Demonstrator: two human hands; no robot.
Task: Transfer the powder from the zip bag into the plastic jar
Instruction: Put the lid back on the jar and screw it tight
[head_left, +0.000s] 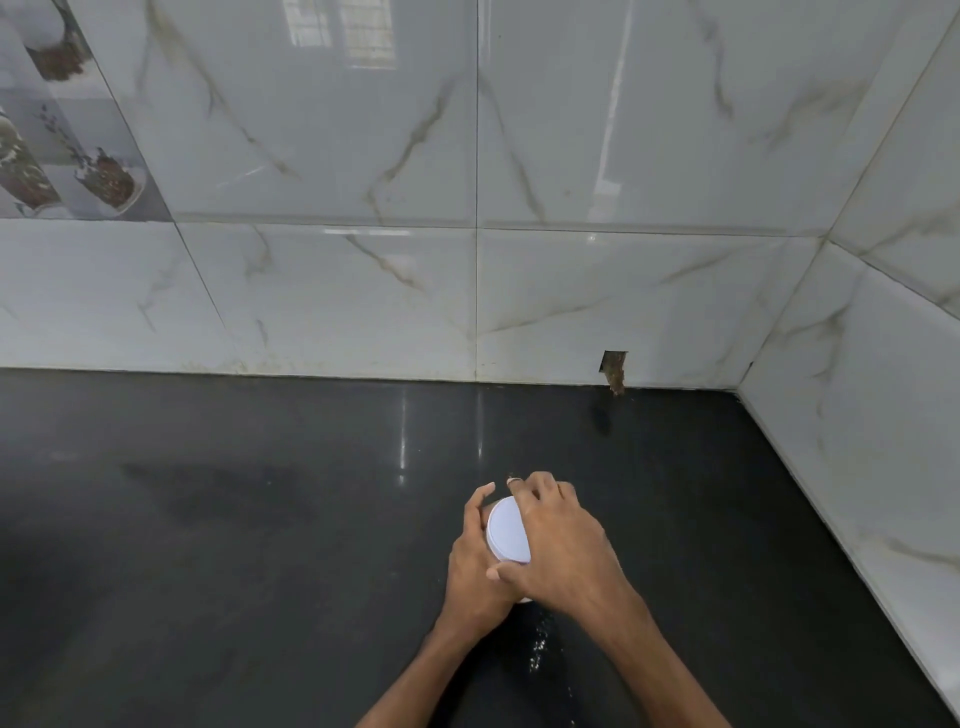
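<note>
A plastic jar with a white round lid (508, 530) stands on the black counter (260, 519), low in the middle of the view. My left hand (475, 561) wraps round the jar's body from the left. My right hand (558, 540) grips the lid's rim from the right, with fingers curled over its far edge and the thumb at its near edge. The jar's body is almost wholly hidden by both hands. No zip bag is in view.
Glossy marble-look wall tiles (467, 291) rise behind the counter and along its right side, forming a corner at the back right. A small broken hole (614, 370) sits in the tile at counter level. Pale specks (540, 644) lie on the counter below my hands.
</note>
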